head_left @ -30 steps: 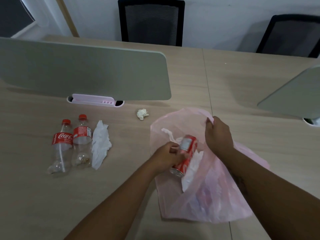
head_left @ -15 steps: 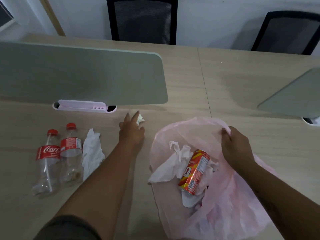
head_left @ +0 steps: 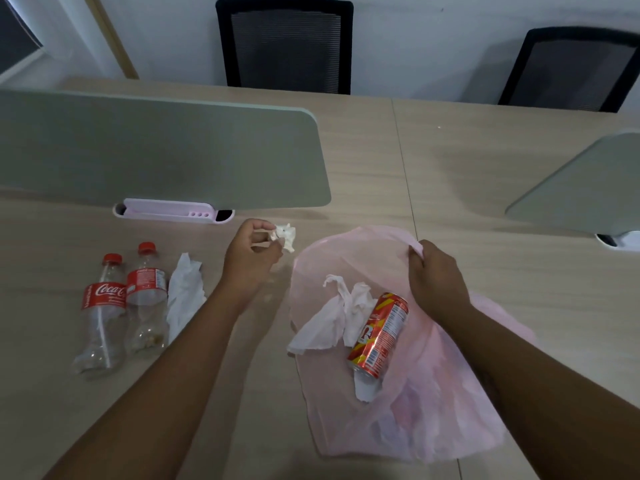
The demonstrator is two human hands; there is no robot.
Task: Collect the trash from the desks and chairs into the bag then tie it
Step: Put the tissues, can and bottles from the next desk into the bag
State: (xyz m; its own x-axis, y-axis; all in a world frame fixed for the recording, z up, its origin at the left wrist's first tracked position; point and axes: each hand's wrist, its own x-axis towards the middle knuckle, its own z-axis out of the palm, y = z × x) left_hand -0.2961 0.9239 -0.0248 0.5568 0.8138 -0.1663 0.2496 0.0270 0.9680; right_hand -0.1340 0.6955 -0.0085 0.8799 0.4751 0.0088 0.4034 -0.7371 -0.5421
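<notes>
Pink bag (head_left: 433, 410) open on desk, can (head_left: 379, 336) & tissues (head_left: 332, 318) at mouth

A pale wood bench (head_left: 485, 161) fills the view, a seam running across its top. Two grey-green dividers stand on it, one at left (head_left: 156, 154), one at right (head_left: 588, 188). Two black mesh chairs (head_left: 287, 46) (head_left: 571, 71) stand behind, against a white wall (head_left: 433, 39). A window (head_left: 14, 39) shows far left. Light is dim.
</notes>
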